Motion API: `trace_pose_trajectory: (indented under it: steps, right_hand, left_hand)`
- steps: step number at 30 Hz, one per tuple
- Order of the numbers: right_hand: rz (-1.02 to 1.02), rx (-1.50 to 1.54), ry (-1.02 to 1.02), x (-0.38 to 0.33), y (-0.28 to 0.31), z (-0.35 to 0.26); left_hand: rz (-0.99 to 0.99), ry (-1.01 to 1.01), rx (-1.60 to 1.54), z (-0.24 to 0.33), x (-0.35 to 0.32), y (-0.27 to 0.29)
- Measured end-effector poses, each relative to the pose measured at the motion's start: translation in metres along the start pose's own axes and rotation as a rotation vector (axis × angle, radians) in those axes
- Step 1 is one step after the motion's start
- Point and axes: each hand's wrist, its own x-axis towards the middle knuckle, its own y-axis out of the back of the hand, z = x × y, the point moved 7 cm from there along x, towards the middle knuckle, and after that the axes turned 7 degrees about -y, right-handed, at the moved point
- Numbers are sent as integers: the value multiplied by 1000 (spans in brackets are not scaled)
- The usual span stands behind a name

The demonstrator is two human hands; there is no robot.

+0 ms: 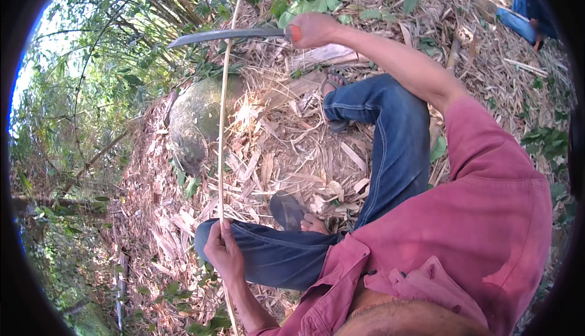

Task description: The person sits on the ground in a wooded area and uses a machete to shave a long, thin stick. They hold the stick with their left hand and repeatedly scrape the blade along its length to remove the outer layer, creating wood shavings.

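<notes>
A long, thin, pale strip [221, 153], which looks like split bamboo, runs from the near edge up to the far side. My left hand [225, 253] is closed around it beside my bent left knee. Stretched out ahead, my right hand [312, 30] grips the orange handle of a machete [259, 33]. The blade points left and crosses the strip near its far end. Whether the edge touches or cuts into the strip, I cannot tell.
A large rounded rock [198, 116] sits left of the strip. Dry shavings and leaves [292, 159] litter the ground around my sandalled feet. Dense bamboo stems [173, 0] stand at the far left. Another person in blue [524, 19] is at the far right.
</notes>
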Motion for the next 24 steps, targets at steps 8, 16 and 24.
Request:
trace_pose_trajectory:
  steps: [8,16,24]
  right_hand:
    - [-3,64,-36,-8,10,13]
    - [32,106,-216,-29,26,30]
    - [52,762,-29,-105,73,-42]
  left_hand:
    - [42,-26,20,-3,-7,4]
    - [-6,-61,168,-8,0,19]
    - [-68,-124,215,4,58,11]
